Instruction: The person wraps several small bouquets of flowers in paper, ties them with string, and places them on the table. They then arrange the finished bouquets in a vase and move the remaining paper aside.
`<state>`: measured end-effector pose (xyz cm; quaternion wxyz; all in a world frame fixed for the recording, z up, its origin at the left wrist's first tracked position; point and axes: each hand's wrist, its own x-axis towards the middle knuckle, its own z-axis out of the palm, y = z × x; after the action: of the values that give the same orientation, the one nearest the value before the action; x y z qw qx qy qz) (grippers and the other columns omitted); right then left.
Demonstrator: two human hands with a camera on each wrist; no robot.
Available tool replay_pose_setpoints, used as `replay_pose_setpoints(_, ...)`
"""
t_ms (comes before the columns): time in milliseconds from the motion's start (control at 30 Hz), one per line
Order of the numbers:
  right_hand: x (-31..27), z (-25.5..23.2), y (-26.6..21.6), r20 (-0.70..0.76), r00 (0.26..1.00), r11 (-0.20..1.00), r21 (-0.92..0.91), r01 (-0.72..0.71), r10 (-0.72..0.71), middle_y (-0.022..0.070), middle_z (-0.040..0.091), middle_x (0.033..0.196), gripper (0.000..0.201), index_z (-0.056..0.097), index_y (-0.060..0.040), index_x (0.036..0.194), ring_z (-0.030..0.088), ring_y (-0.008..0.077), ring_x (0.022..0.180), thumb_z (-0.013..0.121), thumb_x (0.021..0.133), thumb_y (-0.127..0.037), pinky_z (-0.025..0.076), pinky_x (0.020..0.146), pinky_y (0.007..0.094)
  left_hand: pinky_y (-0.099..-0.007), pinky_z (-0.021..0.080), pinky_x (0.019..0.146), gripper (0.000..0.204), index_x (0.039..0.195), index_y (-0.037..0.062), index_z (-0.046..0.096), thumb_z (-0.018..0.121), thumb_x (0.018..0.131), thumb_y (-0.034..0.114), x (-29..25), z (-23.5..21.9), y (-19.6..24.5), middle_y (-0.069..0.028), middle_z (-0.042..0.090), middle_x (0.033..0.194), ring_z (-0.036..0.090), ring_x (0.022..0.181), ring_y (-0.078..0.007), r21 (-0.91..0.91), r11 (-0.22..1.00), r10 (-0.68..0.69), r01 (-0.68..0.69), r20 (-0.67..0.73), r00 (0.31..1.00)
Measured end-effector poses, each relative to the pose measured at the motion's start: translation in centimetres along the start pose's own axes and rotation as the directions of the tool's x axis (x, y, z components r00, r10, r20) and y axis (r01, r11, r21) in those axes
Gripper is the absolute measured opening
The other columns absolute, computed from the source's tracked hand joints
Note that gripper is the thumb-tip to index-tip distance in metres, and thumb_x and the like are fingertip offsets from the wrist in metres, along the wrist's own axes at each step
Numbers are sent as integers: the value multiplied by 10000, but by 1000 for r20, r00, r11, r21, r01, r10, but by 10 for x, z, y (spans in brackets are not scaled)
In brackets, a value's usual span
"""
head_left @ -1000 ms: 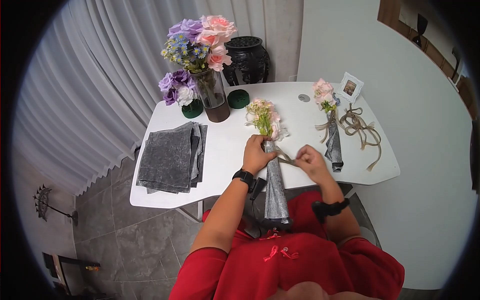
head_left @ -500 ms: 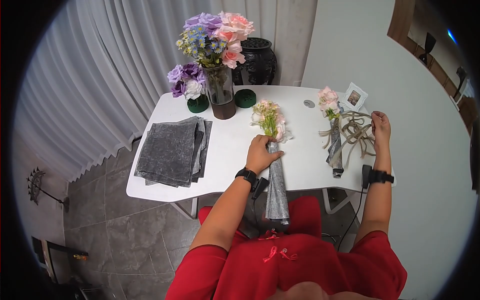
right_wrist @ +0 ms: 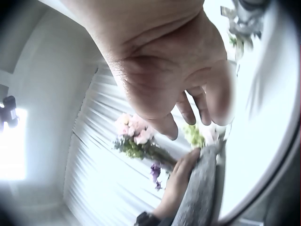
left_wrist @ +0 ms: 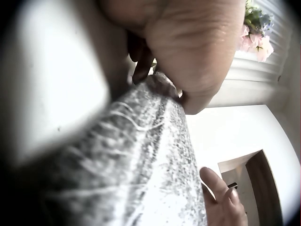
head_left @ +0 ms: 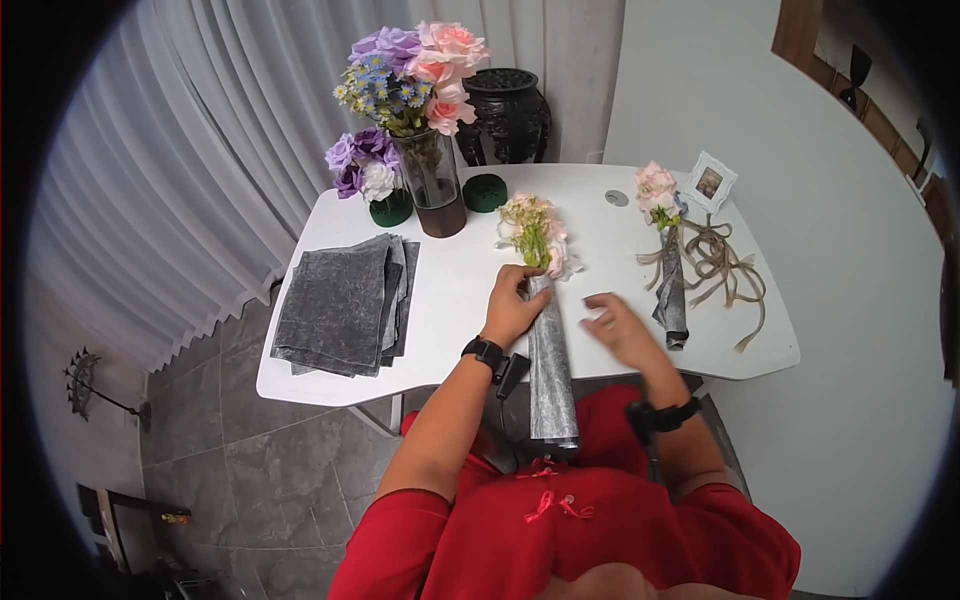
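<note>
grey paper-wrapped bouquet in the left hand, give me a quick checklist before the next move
1. Left hand grips the grey paper wrap near its top: ok
2. Pale pink and green flowers show above the wrap: ok
3. Right hand open and empty: ok
4. Thin beige ribbons seem within the right hand's reach: ok
5. Ribbons separated: not ok, they overlap in loops
6. Wrap's neck tied: cannot tell, fingers cover part

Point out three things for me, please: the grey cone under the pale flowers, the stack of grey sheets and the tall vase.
Grey cone (head_left: pixel 551 365): head view, middle of its length.
Stack of grey sheets (head_left: pixel 331 305): head view, top sheet.
Tall vase (head_left: pixel 431 182): head view, clear middle section.
</note>
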<state>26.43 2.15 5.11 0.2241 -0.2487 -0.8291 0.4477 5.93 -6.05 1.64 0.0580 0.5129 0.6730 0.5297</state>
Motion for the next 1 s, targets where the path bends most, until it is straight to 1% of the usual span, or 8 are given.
replay_pose_setpoints(133, 2, 47, 20, -14, 1000, 992, 125, 9, -7, 141, 602, 1031, 441, 518, -1, 1184, 606, 172, 761, 669, 849, -245, 496, 689, 292, -261, 455, 697, 262, 1070, 5, 561, 621, 820, 57, 4, -2, -18, -69, 600, 959, 562, 731, -124, -453, 855, -264, 254, 43, 964)
replay_pose_setpoints(200, 5, 44, 18, -7, 994, 984, 147, -105, 107, 132, 612, 966, 436, 524, -3, 1180, 600, 160, 739, 664, 854, -257, 494, 668, 282, -257, 455, 694, 215, 1042, -1, 557, 527, 830, -23, 5, -13, -22, -69, 625, 926, 570, 756, -112, -838, 458, -321, 295, 153, 935)
replay_pose_setpoints(267, 7, 42, 23, -4, 973, 961, 161, -225, 229, 123, 623, 901, 432, 529, -5, 1176, 594, 148, 716, 658, 859, -269, 491, 647, 273, -253, 454, 683, 211, 1026, -12, 550, 494, 823, -32, 5, -7, -26, -59, 635, 892, 582, 740, -118, -827, 494, -306, 268, 123, 944)
replay_pose_setpoints(367, 8, 43, 33, -12, 976, 896, 399, -194, 216, 94, 614, 782, 444, 531, -9, 1184, 581, 129, 690, 653, 864, -292, 484, 612, 263, -301, 460, 838, 251, 1015, 48, 629, 619, 769, 89, 1, -7, -8, -78, 626, 1011, 586, 914, -202, -207, 960, -157, 189, 160, 974)
replay_pose_setpoints(467, 7, 46, 27, -21, 980, 930, 322, -180, 197, 92, 610, 791, 506, 518, 12, 1195, 581, 131, 690, 660, 855, -334, 488, 611, 269, -347, 409, 954, 326, 1024, 87, 665, 683, 700, 120, -2, -6, 4, -90, 574, 1135, 514, 1072, -251, 13, 966, 255, -257, 84, 963)
replay_pose_setpoints(667, 12, 51, 42, -126, 989, 997, -13, -75, 73, 148, 604, 1034, 528, 489, 58, 1209, 610, 192, 832, 675, 798, -219, 492, 747, 287, -370, 388, 985, 591, 1209, 92, 553, 735, 650, 144, 0, -8, 14, -120, 523, 1209, 470, 1126, -306, 13, 982, 185, -189, 154, 971)
replay_pose_setpoints(867, 9, 41, 63, -148, 985, 838, 546, 5, 91, 154, 569, 1129, 541, 420, 10, 1299, 578, 203, 954, 542, 772, -10, 462, 825, 289, -365, 404, 962, 564, 1217, 80, 542, 724, 689, 156, 2, -6, -3, -132, 518, 1187, 479, 1118, -304, -14, 987, 158, -158, 134, 978)
replay_pose_setpoints(1000, -10, 15, 12, -393, 918, 967, -247, -60, -44, 144, 565, 1084, 503, 490, -21, 1226, 562, 294, 935, 570, 731, -3, 452, 855, 354, -328, 430, 874, 515, 1217, 70, 546, 711, 739, 170, 2, -4, -6, -117, 526, 1152, 507, 1044, -262, -25, 983, 184, -182, 134, 974)
